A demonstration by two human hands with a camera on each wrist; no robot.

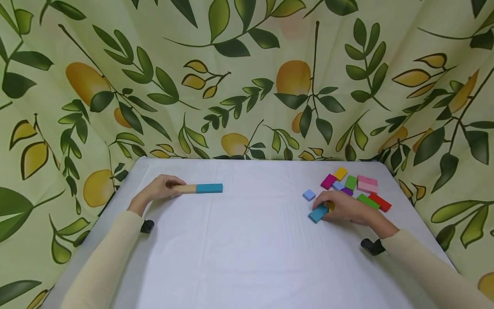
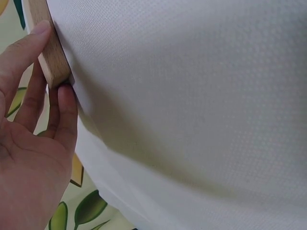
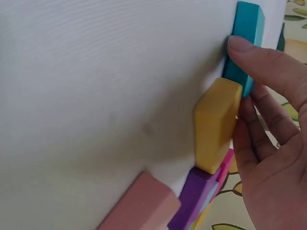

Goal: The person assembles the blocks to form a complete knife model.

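My left hand (image 1: 164, 187) pinches the outer end of a plain wooden block (image 1: 188, 189) on the white table. A long teal block (image 1: 209, 188) lies end to end with it, on the right. At the right side, my right hand (image 1: 342, 207) grips a second teal block (image 1: 318, 213) between thumb and fingers, with the thumb on its near face in the right wrist view. Close beside that block, under the hand, is a yellow block (image 3: 218, 127), mostly hidden in the head view. A small light-blue block (image 1: 309, 195) sits just left of the right hand.
Behind the right hand is a loose group of blocks: magenta (image 1: 328, 181), orange-yellow (image 1: 340, 173), pink (image 1: 367, 184), red (image 1: 380, 202), purple (image 1: 347, 191) and green (image 1: 368, 201). A leaf-patterned curtain (image 1: 254, 77) hangs behind the table (image 1: 247, 249).
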